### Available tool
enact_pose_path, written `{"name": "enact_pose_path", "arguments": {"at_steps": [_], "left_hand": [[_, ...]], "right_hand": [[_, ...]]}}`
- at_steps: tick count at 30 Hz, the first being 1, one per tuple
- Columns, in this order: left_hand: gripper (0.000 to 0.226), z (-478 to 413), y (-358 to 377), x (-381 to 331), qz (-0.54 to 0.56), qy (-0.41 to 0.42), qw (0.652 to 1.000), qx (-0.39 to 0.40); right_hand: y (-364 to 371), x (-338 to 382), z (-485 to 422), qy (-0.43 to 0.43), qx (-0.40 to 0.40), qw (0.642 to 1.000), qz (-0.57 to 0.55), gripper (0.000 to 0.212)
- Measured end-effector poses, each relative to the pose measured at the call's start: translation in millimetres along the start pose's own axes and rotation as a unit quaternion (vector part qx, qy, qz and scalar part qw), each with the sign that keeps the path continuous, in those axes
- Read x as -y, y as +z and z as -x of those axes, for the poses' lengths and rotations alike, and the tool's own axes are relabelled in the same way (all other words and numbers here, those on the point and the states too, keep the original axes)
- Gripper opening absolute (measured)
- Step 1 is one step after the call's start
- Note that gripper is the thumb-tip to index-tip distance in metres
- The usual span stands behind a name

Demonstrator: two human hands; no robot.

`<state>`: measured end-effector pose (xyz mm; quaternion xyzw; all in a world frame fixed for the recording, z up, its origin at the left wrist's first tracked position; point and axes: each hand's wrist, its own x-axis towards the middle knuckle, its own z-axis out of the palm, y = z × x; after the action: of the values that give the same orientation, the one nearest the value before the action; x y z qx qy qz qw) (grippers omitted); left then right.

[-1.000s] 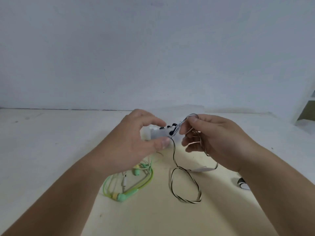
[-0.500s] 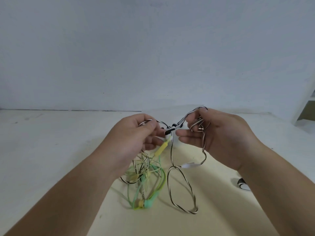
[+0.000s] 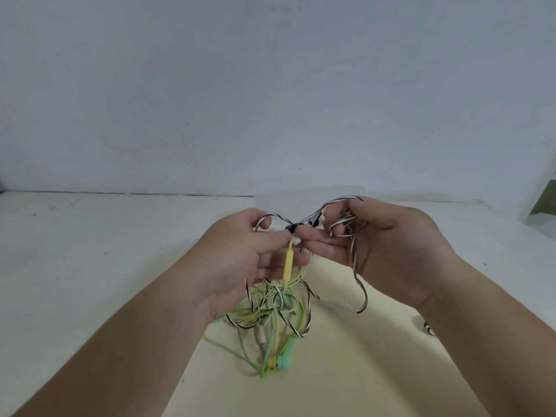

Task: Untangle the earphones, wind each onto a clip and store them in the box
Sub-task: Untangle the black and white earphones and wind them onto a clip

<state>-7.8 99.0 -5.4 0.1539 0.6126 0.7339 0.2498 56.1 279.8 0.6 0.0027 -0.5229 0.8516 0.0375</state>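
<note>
Two earphone sets hang tangled between my hands above the table. My left hand (image 3: 240,260) pinches the top of the green-yellow earphones (image 3: 270,323) by the yellow remote, with striped cord looped over its fingers. The green-yellow cords and mint earbud dangle below, knotted with the black-and-white striped earphones (image 3: 355,266). My right hand (image 3: 382,251) holds several loops of the striped cord, its fingertips meeting my left hand at the black earbuds. No clip or box can be made out.
A pale yellow mat (image 3: 346,371) lies on the white table (image 3: 90,251) under the tangle. A small black-and-white object (image 3: 428,328) peeks out by my right forearm. A white wall stands behind; a shelf edge (image 3: 541,203) shows at far right.
The white piece my left hand held a second ago is gone from view. Both hands have lifted the tangle, so the green-yellow earphones now hang off the mat instead of lying on it.
</note>
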Motion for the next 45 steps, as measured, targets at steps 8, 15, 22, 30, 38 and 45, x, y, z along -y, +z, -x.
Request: {"name": "enact_pose_path", "arguments": {"at_steps": [8, 15, 22, 30, 38, 45], "left_hand": [[0.035, -6, -6, 2, -0.003, 0.069, 0.996, -0.060], [0.008, -3, -10, -7, -0.124, 0.098, 0.983, -0.093], [0.027, -16, -37, -5, -0.280, 0.122, 0.916, -0.261], [0.036, -12, -40, -11, -0.346, 0.242, 0.869, -0.259], [0.036, -2, -22, -12, -0.336, 0.355, 0.863, -0.130], [0.035, 3, -15, -12, -0.299, 0.319, 0.898, -0.045]], "right_hand": [[-3, 1, 0, 0.000, -0.045, 0.995, 0.090, 0.031], [-12, 15, 4, -0.043, -0.104, 0.972, 0.208, 0.006], [-22, 24, 2, -0.070, -0.174, 0.971, 0.152, 0.027], [-27, 15, 3, 0.038, -0.161, 0.823, 0.543, 0.033], [-14, -5, -1, -0.082, -0.152, 0.658, 0.733, 0.012], [4, -21, 2, -0.078, 0.035, 0.912, 0.401, 0.017]]}}
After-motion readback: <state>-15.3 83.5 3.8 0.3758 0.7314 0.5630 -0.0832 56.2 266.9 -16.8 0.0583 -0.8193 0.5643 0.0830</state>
